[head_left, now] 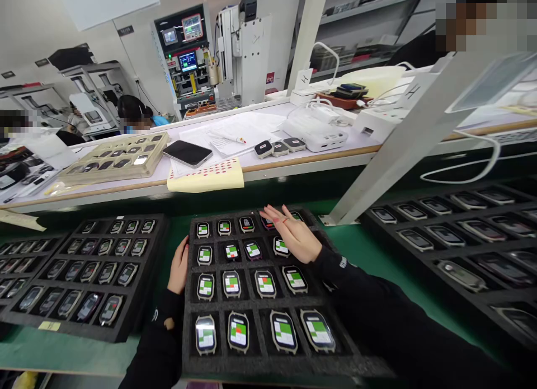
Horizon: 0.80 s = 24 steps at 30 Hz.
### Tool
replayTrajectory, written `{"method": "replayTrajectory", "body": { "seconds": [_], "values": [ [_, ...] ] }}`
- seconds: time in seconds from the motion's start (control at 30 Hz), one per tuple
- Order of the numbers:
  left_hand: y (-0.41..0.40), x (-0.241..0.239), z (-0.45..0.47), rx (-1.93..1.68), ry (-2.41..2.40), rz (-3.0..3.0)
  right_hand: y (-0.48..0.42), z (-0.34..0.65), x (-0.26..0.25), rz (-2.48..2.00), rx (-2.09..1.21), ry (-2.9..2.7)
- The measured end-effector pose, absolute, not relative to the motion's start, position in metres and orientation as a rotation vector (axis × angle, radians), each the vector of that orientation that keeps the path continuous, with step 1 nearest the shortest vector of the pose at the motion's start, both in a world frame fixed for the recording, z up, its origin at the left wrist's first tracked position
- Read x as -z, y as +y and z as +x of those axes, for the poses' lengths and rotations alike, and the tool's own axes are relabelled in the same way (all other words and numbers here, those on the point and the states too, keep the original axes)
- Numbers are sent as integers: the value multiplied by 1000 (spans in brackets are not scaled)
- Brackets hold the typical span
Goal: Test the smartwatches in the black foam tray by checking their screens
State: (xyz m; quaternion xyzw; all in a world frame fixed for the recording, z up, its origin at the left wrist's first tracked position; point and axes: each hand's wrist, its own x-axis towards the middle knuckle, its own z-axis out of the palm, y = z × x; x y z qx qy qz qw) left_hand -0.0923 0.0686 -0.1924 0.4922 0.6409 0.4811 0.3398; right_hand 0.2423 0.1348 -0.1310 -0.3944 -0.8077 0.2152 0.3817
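A black foam tray [262,362] in front of me holds rows of square smartwatch bodies without straps. Most of their screens are lit in green and white, some with a red block, like the watch [239,332] in the nearest row. My left hand [179,267] lies along the tray's left side, fingers stretched forward against the edge; part of it is hidden. My right hand [293,232] is flat over the tray's far right corner, fingers extended and pointing left. It partly covers a watch [281,246] and others in the back row. Whether it touches them I cannot tell.
More foam trays of dark-screened watches stand at left [94,252] and right [444,238]. A raised shelf behind bears a phone [187,153], a beige tray [145,162], papers and white chargers [316,132]. A slanted metal post [390,143] rises at right. Other people sit beyond.
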Motion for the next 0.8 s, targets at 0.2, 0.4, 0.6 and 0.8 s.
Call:
{"method": "replayTrajectory", "body": {
  "seconds": [0.2,0.4,0.6,0.8],
  "values": [
    [69,192,-92,-1257,1674,1286,133,241,125,-985,-512,-1964],
    [69,193,-92,-1255,1679,1296,135,237,132,-992,-555,-2108],
    [69,195,-93,-1250,1680,1303,137,224,141,-977,-546,-2382],
    [69,193,-93,-1236,1688,1298,140,229,141,-1004,-469,-2385]
  ]
}}
